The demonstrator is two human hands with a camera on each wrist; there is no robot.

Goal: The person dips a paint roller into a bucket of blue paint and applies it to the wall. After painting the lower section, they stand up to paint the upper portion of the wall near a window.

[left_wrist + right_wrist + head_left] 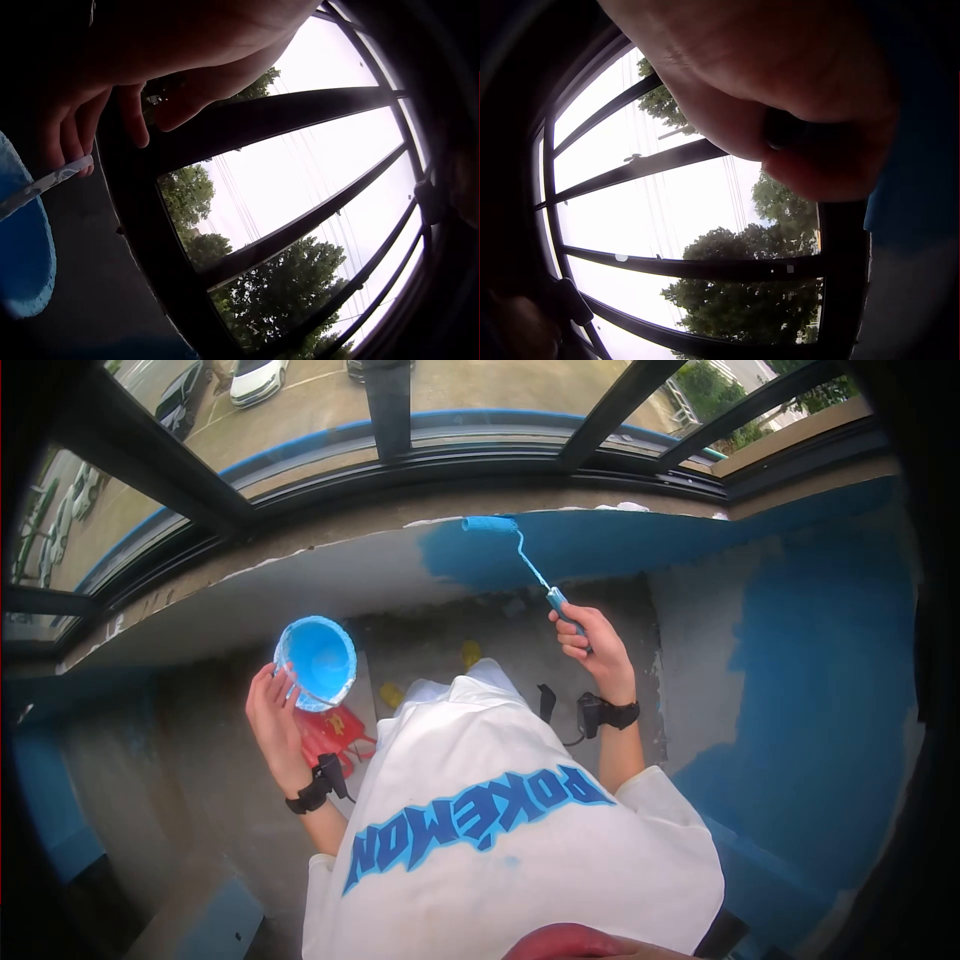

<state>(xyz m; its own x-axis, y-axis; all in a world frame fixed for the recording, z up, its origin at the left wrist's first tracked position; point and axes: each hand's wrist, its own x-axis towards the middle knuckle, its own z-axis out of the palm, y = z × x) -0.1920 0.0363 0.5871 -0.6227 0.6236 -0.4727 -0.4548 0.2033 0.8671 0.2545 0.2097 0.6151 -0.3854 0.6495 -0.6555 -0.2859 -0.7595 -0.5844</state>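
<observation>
My left hand [272,710] holds a small paint bucket [349,678] at its side, the open top facing up with light blue paint inside. In the left wrist view, the fingertips [71,142] meet a paint-smeared white strip, seemingly the handle, that runs across the bucket [46,262]. My right hand [597,643] grips the handle of a paint roller [490,524]. Its blue roller head lies at the top of the low wall under the window, at the left part of a fresh blue patch [600,550]. My own palm and thumb hide most of the handle in the right wrist view.
Bare grey wall [330,585] continues left of the blue patch. A black-framed window [400,435] runs above it over a rough ledge. A red stool-like thing [335,738] stands below the bucket. The right side wall [800,690] is partly blue.
</observation>
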